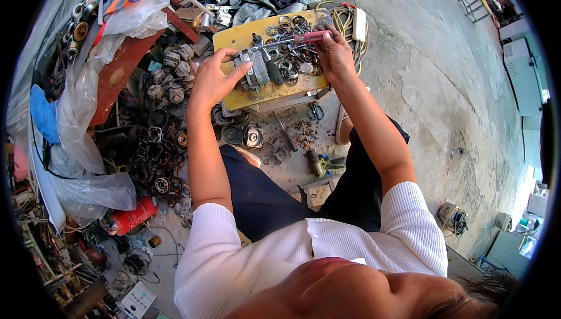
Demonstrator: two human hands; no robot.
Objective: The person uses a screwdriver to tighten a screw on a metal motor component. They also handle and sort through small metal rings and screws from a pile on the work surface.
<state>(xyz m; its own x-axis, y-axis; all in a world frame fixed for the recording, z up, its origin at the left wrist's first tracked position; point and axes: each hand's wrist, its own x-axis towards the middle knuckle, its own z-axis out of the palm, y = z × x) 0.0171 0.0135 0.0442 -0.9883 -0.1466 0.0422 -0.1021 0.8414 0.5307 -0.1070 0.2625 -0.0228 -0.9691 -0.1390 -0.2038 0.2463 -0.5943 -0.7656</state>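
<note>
My left hand point(219, 76) is closed around the side of a ribbed silver motor part point(250, 65), which rests on a worn yellow board point(236, 40). My right hand point(337, 55) grips a screwdriver point(312, 37) by its red handle. Its metal shaft points left toward the top of the motor part; whether the tip touches it is too small to tell. Against the motor part's right side is a black, rounded piece point(273, 70). Beside it on the board lie several metal rings and bearings point(286, 27).
A white power strip point(359, 24) with coiled cables stands right of the board. Greasy motor parts point(158, 138) are heaped at left near a red cylinder point(133, 215). Between my feet lie a cordless drill point(318, 163) and scissors point(317, 112). Concrete floor point(426, 73) extends right.
</note>
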